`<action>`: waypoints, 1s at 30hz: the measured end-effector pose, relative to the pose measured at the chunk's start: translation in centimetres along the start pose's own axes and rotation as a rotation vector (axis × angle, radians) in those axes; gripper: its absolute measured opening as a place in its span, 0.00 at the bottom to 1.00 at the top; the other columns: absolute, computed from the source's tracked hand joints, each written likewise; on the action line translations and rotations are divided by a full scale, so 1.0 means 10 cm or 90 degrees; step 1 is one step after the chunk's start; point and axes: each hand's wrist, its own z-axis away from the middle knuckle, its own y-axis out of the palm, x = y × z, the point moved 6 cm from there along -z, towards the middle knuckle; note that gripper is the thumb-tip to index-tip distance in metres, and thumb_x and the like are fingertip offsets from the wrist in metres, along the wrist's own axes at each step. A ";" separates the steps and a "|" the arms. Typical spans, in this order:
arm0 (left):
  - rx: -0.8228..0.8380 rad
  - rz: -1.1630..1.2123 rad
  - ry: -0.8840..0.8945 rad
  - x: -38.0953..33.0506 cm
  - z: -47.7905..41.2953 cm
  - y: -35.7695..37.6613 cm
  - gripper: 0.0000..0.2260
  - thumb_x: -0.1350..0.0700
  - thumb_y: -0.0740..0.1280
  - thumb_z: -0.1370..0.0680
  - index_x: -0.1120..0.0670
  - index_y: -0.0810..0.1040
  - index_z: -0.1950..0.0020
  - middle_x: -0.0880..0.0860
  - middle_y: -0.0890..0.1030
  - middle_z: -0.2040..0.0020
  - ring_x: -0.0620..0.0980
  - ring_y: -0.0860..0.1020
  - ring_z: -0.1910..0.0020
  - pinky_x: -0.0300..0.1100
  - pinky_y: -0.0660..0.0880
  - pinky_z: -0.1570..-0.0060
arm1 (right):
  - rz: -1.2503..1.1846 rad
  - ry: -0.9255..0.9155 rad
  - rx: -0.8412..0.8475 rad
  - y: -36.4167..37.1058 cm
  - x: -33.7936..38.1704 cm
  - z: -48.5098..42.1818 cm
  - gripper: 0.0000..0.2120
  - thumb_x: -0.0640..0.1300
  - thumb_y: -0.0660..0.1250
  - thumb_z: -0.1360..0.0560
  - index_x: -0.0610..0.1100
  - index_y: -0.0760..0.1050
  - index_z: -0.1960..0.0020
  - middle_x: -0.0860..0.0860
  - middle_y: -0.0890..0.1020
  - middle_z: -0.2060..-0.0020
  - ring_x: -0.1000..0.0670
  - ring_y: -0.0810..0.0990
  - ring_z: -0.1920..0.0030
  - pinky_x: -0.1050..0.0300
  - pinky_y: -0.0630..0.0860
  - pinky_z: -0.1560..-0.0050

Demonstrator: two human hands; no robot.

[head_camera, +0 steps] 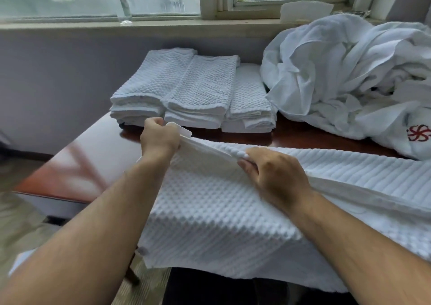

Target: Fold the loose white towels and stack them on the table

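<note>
A white waffle-textured towel (217, 216) lies spread over the near part of the dark red table (98, 155) and hangs off its front edge. My left hand (159, 136) pinches the towel's far left corner, lifted a little above the table. My right hand (275, 176) grips the same far edge further right, fingers curled over the hem. Behind them stand three stacks of folded white towels (193, 92), side by side near the wall.
A large heap of loose white linen (345, 76), one piece bearing a red emblem (418, 133), fills the table's back right. A windowsill (140, 24) with a clear glass (124, 8) runs behind. The floor (21, 223) lies to the left.
</note>
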 end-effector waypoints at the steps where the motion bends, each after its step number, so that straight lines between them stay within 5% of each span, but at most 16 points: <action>1: 0.014 0.025 -0.029 -0.03 -0.04 0.01 0.21 0.55 0.68 0.33 0.53 0.75 0.41 0.54 0.81 0.51 0.51 0.81 0.68 0.42 0.74 0.68 | 0.001 -0.013 -0.010 -0.02 0.01 0.00 0.11 0.55 0.68 0.21 0.46 0.78 0.50 0.50 0.83 0.60 0.43 0.82 0.61 0.50 0.76 0.66; 4: 0.014 0.124 -0.121 -0.09 -0.15 0.03 0.05 0.62 0.64 0.25 0.58 0.79 0.54 0.57 0.80 0.62 0.48 0.76 0.82 0.35 0.70 0.78 | 0.017 -0.023 -0.028 -0.03 0.02 0.01 0.13 0.53 0.75 0.26 0.47 0.79 0.47 0.51 0.84 0.62 0.43 0.82 0.64 0.53 0.74 0.68; 8: 0.052 0.194 -0.219 -0.05 -0.15 0.06 0.06 0.60 0.64 0.22 0.55 0.77 0.59 0.55 0.79 0.69 0.49 0.76 0.82 0.36 0.73 0.79 | 0.026 0.009 -0.052 0.00 -0.03 0.00 0.07 0.51 0.68 0.21 0.47 0.77 0.54 0.51 0.81 0.65 0.43 0.80 0.65 0.54 0.70 0.69; 11: 0.029 -0.081 -0.085 -0.04 -0.24 -0.06 0.07 0.54 0.65 0.26 0.55 0.80 0.53 0.56 0.83 0.59 0.55 0.81 0.66 0.47 0.81 0.61 | 0.033 0.005 -0.058 0.02 -0.05 0.00 0.10 0.50 0.67 0.20 0.47 0.76 0.58 0.52 0.79 0.67 0.45 0.79 0.67 0.57 0.63 0.68; 14: 0.047 -0.400 0.130 -0.15 -0.27 -0.12 0.08 0.53 0.67 0.27 0.45 0.81 0.49 0.48 0.81 0.50 0.50 0.77 0.50 0.41 0.72 0.51 | 0.037 -0.011 -0.032 0.04 -0.04 0.00 0.10 0.51 0.66 0.21 0.48 0.77 0.59 0.53 0.80 0.67 0.47 0.79 0.68 0.58 0.65 0.69; 18: 0.172 -0.577 0.198 -0.25 -0.25 -0.05 0.05 0.52 0.69 0.25 0.44 0.85 0.56 0.43 0.82 0.60 0.46 0.77 0.56 0.39 0.72 0.57 | 0.031 -0.021 -0.015 0.06 -0.03 0.01 0.09 0.50 0.67 0.22 0.48 0.77 0.59 0.53 0.79 0.68 0.48 0.78 0.69 0.57 0.67 0.69; 21: 0.119 -0.650 0.234 -0.45 -0.28 -0.06 0.16 0.44 0.65 0.23 0.55 0.80 0.61 0.51 0.78 0.66 0.52 0.77 0.64 0.42 0.70 0.65 | 0.027 -0.028 -0.016 0.06 -0.03 0.00 0.11 0.50 0.67 0.22 0.48 0.76 0.61 0.53 0.78 0.69 0.48 0.77 0.70 0.57 0.66 0.70; 23: 0.050 -0.594 0.190 -0.55 -0.25 -0.14 0.16 0.48 0.63 0.19 0.56 0.75 0.62 0.52 0.76 0.69 0.54 0.77 0.68 0.40 0.66 0.74 | 0.022 -0.031 -0.020 0.05 -0.03 0.01 0.11 0.50 0.67 0.22 0.48 0.75 0.62 0.53 0.78 0.69 0.48 0.77 0.70 0.58 0.66 0.70; 26: 0.044 -0.433 0.097 -0.48 -0.32 -0.18 0.04 0.62 0.66 0.23 0.55 0.72 0.51 0.53 0.75 0.67 0.51 0.76 0.71 0.34 0.65 0.80 | 0.018 -0.033 -0.035 0.02 -0.02 0.01 0.13 0.50 0.67 0.22 0.47 0.74 0.64 0.52 0.77 0.70 0.47 0.77 0.69 0.56 0.69 0.71; 30: 0.080 0.236 -0.180 -0.18 -0.27 -0.26 0.13 0.64 0.54 0.18 0.56 0.74 0.57 0.52 0.76 0.69 0.48 0.77 0.74 0.37 0.78 0.74 | 0.023 -0.039 -0.069 -0.02 0.01 0.01 0.15 0.51 0.63 0.21 0.45 0.74 0.64 0.51 0.77 0.70 0.46 0.76 0.70 0.56 0.67 0.70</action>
